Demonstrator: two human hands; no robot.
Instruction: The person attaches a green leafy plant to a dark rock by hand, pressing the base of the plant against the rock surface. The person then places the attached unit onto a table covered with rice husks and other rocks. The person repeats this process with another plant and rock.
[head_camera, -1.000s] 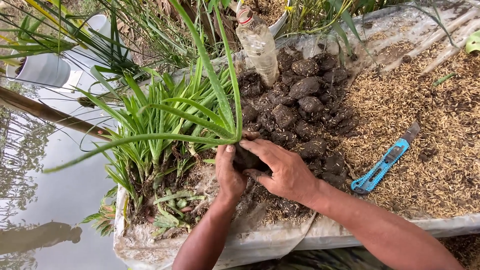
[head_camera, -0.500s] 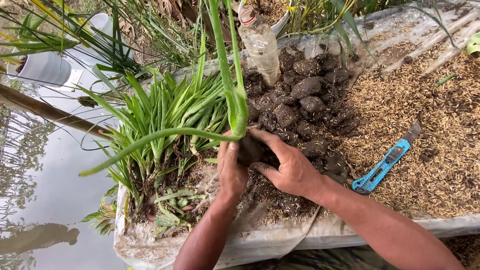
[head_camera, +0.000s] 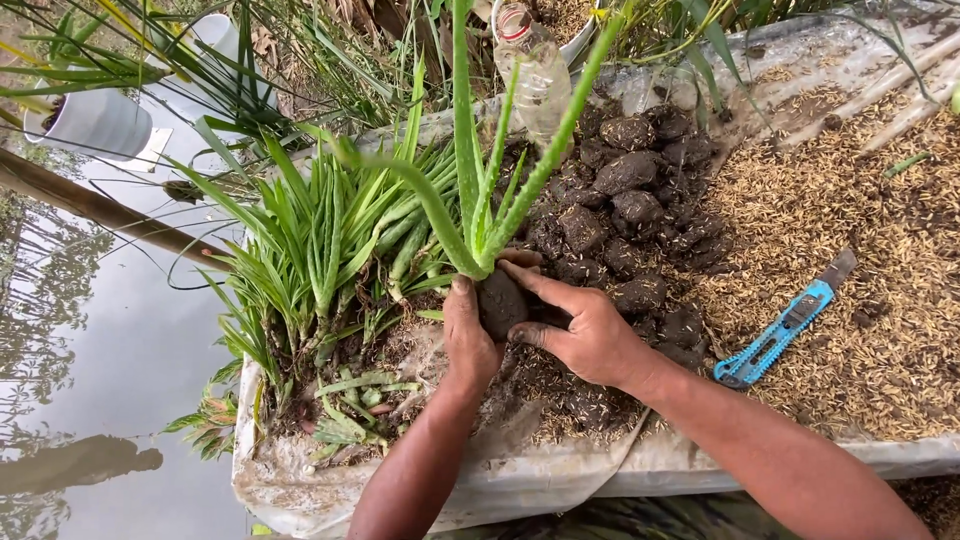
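Hands, both mine, closed round one item: dark soil ball (head_camera: 500, 303) at base of a green seedling (head_camera: 478, 215).

1. L hand (head_camera: 468, 338): cupped on left side of soil ball, thumb up along it, fingers wrapped under and hidden. Grip firm, not spread.
2. R hand (head_camera: 585, 332): cupped on right side, index finger laid across top of ball near the stem, thumb curled at lower edge. Half closed, pressing on the soil.
3. Seedling: long narrow leaves fan up and out from ball; upright, leaning a bit left. Ball sits just above the loose husk-and-soil mix, near front-centre of the plastic sheet (head_camera: 560, 475).
4. Soil balls, pile (head_camera: 640, 200): approx a dozen dark lumps behind and right of my hands, touching each other.
5. Seedling bundle (head_camera: 320, 240): many green plants lying w/ roots toward me, left of L hand, just beside it.
6. Plastic bottle (head_camera: 535, 75): clear, upright-ish, at back of the pile.
7. Utility knife (head_camera: 785, 322): blue handle, lying on rice husk (head_camera: 880, 260), right of R forearm, apart from it.
8. White pot (head_camera: 95, 122): top left, on its side, near a wooden pole (head_camera: 90, 205).
9. Water (head_camera: 90, 400): left of sheet, reflecting plants.
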